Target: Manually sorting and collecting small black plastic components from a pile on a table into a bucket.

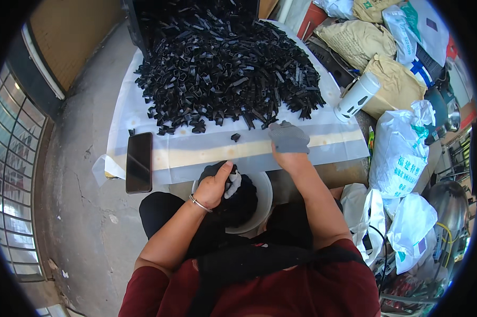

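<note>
A big heap of small, bent, shiny black plastic pieces (222,84) is spread on the tabletop (323,150), which is covered by a pale cloth. The heap's near edge is met by the right hand (289,138), in a grey glove; whether a piece is pinched cannot be told. The left hand (214,185) is curled over the round white bucket (267,198); what is held inside is hidden. Pieces are probably best taken singly from the edge, gently, so none are spilled.
</note>
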### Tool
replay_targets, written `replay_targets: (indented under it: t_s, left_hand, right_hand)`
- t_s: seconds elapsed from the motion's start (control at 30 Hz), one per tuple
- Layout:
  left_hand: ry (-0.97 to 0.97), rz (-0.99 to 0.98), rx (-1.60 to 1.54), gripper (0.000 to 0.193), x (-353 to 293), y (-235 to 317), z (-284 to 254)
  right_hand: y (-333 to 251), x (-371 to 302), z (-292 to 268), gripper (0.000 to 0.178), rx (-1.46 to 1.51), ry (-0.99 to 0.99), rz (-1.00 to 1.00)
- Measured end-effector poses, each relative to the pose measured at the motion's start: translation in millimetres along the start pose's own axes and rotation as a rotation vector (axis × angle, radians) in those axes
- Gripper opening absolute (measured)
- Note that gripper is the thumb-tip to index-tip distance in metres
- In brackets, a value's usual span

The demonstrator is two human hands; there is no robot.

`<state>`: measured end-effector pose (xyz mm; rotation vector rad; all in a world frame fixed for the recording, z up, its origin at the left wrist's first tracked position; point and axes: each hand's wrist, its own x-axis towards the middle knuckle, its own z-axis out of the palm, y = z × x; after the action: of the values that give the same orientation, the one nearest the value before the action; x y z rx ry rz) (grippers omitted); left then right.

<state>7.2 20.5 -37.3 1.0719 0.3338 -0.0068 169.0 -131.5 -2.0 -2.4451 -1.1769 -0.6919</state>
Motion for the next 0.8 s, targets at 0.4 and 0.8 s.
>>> replay_targets:
  t_s: [0.4, 0.8]
  left_hand:
    - [0.132, 0.358, 0.66, 0.044, 52.6, 23.0, 11.1]
    - [-0.037, 0.351, 0.922, 0.04, 27.0, 36.8, 23.5]
  right_hand:
    - [2.1, -0.6, -10.6, 0.021, 0.142, 0.012, -0.177]
    - [-32.4, -33.5, -53.3, 0.019, 0.428, -0.129, -0.099]
